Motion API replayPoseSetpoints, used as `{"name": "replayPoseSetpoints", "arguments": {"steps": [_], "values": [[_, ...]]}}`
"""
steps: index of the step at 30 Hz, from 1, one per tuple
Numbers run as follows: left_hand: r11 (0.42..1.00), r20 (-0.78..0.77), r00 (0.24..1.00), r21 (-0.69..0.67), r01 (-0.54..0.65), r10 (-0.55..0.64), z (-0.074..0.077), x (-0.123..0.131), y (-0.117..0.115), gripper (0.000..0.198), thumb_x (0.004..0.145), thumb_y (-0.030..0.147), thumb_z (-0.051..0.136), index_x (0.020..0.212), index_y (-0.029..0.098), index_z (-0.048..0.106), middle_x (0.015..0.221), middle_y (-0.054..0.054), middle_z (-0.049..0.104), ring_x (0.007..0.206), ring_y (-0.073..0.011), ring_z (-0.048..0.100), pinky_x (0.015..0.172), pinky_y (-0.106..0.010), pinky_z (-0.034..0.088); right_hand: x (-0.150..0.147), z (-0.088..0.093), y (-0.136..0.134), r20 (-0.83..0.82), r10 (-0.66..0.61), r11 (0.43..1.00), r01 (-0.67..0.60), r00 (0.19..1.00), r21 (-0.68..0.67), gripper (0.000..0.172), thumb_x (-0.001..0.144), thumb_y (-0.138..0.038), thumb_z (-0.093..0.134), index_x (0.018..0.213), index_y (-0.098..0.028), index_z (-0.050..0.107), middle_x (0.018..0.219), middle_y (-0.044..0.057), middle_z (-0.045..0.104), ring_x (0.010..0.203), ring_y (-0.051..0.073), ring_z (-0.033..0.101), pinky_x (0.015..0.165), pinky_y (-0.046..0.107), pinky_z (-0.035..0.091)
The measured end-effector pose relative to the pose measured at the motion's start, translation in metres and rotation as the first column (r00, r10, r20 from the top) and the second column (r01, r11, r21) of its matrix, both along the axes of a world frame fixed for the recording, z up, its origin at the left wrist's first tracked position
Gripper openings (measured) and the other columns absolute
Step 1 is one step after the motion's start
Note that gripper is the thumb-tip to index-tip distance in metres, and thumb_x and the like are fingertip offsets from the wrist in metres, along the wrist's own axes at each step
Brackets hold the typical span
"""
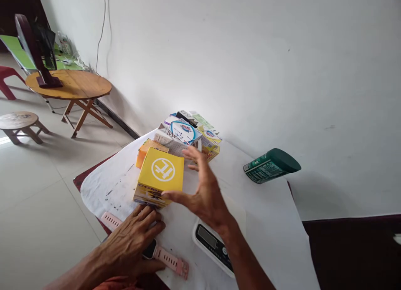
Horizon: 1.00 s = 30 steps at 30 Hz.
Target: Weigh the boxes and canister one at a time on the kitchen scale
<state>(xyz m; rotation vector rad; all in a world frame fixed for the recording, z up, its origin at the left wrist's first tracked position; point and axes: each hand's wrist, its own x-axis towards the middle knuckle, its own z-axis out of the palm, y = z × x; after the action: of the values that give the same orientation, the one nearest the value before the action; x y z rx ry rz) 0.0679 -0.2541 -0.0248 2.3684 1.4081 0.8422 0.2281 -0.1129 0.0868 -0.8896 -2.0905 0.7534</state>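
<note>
A yellow box (159, 171) with a white round logo on top stands on the white-covered table (260, 223). My right hand (203, 190) is open at the box's right side, thumb near its front face and fingers spread beyond its far right corner; I cannot tell whether the thumb touches it. My left hand (134, 231) rests just in front of the box, fingers loosely bent and apart, palm over a smartwatch with a pink strap (169, 258) that it partly hides. Under my right forearm lies a white kitchen scale (213, 248), also partly covered.
Several cartons, including a white-and-blue box (184, 131) and an orange box (145, 150), are piled behind the yellow one. A green canister (271, 165) stands at the right, near the wall. A fan (40, 52) sits on a round wooden table (81, 81), with a stool (19, 121) nearby.
</note>
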Motion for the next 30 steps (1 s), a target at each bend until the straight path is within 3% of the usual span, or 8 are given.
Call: {"name": "replayPoseSetpoints", "arguments": {"steps": [2,7,13,17,20,23,30], "values": [[1.000,0.011,1.000,0.012,-0.002,0.002,-0.002,-0.001,0.000,0.058,0.077,0.053,0.080,0.122,0.019,0.063,0.113,-0.011,0.065,0.103,-0.0313,0.058,0.093,-0.048,0.048,-0.017,-0.004,-0.008,0.028,0.037,0.998,-0.035,0.999,-0.056,0.116,0.058,-0.060,0.094,0.153,-0.026,0.035,0.149,0.015,0.051,0.139,0.036,0.049,0.113,0.057,0.045],[0.999,0.030,0.999,0.038,0.022,-0.023,-0.006,-0.002,-0.001,0.054,0.076,0.052,0.081,0.115,0.018,0.064,0.107,-0.010,0.064,0.097,-0.0294,0.057,0.089,-0.046,0.047,-0.028,-0.009,-0.018,0.011,0.023,0.995,-0.022,1.000,-0.098,0.108,0.067,-0.053,0.090,0.153,-0.025,0.033,0.150,0.014,0.047,0.139,0.033,0.048,0.116,0.054,0.043],[0.995,0.081,0.996,0.094,0.038,-0.046,-0.007,-0.003,-0.005,0.037,0.083,0.044,0.077,0.106,0.019,0.064,0.100,-0.008,0.064,0.092,-0.0266,0.056,0.084,-0.042,0.046,-0.008,-0.010,-0.040,-0.056,-0.111,0.993,0.109,0.992,-0.035,0.094,0.065,-0.048,0.091,0.144,-0.024,0.047,0.140,0.013,0.057,0.131,0.034,0.056,0.111,0.052,0.048],[0.992,0.093,0.994,0.115,0.044,-0.054,-0.007,-0.004,-0.005,0.031,0.083,0.037,0.076,0.106,0.020,0.063,0.101,-0.007,0.065,0.091,-0.0253,0.057,0.083,-0.040,0.045,0.020,0.008,-0.054,-0.199,-0.253,0.966,0.238,0.947,-0.097,0.090,0.065,-0.045,0.091,0.142,-0.025,0.049,0.138,0.013,0.060,0.121,0.033,0.063,0.094,0.045,0.059],[0.992,0.082,0.995,0.117,0.055,-0.065,-0.007,-0.005,-0.004,0.031,0.084,0.037,0.075,0.107,0.020,0.064,0.101,-0.007,0.065,0.093,-0.0254,0.057,0.083,-0.040,0.045,0.048,0.030,-0.061,-0.285,-0.387,0.920,0.387,0.877,-0.056,0.088,0.064,-0.047,0.090,0.140,-0.023,0.052,0.133,0.014,0.061,0.111,0.032,0.067,0.082,0.039,0.061],[0.992,0.087,0.994,0.111,0.051,-0.061,-0.006,-0.006,-0.003,0.029,0.086,0.039,0.075,0.108,0.022,0.065,0.101,-0.006,0.065,0.092,-0.0241,0.058,0.082,-0.038,0.045,0.076,0.045,-0.063,-0.320,-0.498,0.844,0.535,0.806,0.033,0.089,0.061,-0.046,0.092,0.137,-0.021,0.054,0.128,0.014,0.063,0.105,0.030,0.067,0.079,0.038,0.060],[0.985,0.040,0.991,0.124,0.121,-0.127,-0.001,-0.002,0.000,0.013,0.095,0.033,0.067,0.101,0.022,0.064,0.098,-0.004,0.064,0.089,-0.0212,0.056,0.078,-0.036,0.043,0.127,0.037,-0.062,-0.308,-0.686,0.682,0.730,0.660,0.044,0.089,0.057,-0.043,0.093,0.135,-0.020,0.057,0.124,0.012,0.064,0.106,0.030,0.066,0.080,0.040,0.059]]}}
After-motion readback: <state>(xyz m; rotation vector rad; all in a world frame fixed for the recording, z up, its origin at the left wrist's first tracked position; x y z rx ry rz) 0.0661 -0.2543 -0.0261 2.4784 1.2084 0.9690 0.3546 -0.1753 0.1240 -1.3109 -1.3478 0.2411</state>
